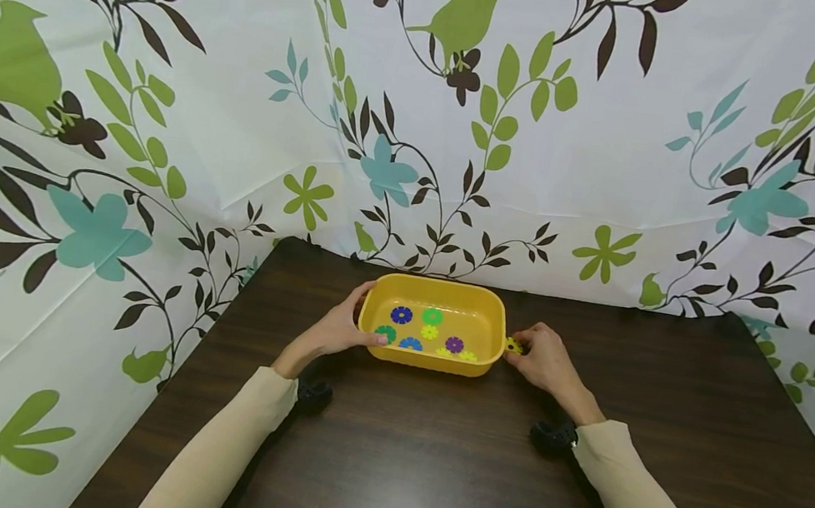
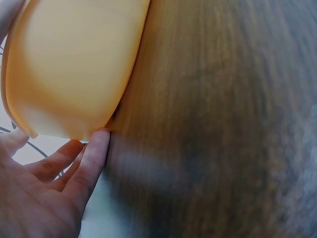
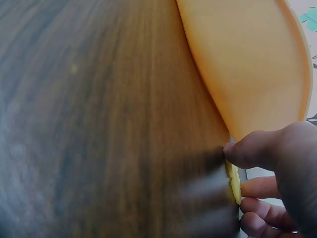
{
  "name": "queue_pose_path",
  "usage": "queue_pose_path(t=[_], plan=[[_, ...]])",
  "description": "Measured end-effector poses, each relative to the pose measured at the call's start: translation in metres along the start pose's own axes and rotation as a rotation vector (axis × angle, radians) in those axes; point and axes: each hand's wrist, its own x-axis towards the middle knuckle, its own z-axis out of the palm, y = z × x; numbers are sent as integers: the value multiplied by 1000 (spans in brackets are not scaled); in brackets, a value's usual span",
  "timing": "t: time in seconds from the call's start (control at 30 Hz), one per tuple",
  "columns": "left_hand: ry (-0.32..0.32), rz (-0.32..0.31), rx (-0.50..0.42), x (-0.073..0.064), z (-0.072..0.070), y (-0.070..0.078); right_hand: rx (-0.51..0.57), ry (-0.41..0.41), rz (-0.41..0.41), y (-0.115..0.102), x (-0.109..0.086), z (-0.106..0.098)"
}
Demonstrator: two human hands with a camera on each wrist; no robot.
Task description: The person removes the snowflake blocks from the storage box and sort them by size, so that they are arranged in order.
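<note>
A yellow plastic basin (image 1: 433, 363) stands toward the back of the table, with several notched, flower-shaped discs inside. My left hand (image 1: 334, 329) grips its left end, thumb at the front rim and fingers around the back corner. In the left wrist view, fingertips (image 2: 100, 139) touch the basin's end low down. Just beyond the right end, my right hand (image 1: 549, 361) pinches a yellow flower-shaped disc (image 1: 513, 346). The right wrist view shows this disc (image 3: 234, 182) edge-on between thumb and fingers, close over the table and beside the basin wall.
Among the discs in the basin are a dark blue disc (image 1: 396, 315), a green disc (image 1: 433, 312) and a purple disc (image 1: 450, 343). The dark wood table (image 1: 401, 446) runs back to a patterned curtain (image 1: 240, 134). Black bands (image 1: 314, 397) sit at both wrists.
</note>
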Motion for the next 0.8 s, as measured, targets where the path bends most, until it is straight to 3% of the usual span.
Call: queue_pose_path(t=[0.3,0.57,0.8], plan=[[3,-10,-4,0,1,0,-20,2,54,-3,-1,-2],[7,-14,9,0,0,-1,9,133,55,-11,0,-15],[8,-13,6,-1,0,2,43,209,34,-34,5,-25]])
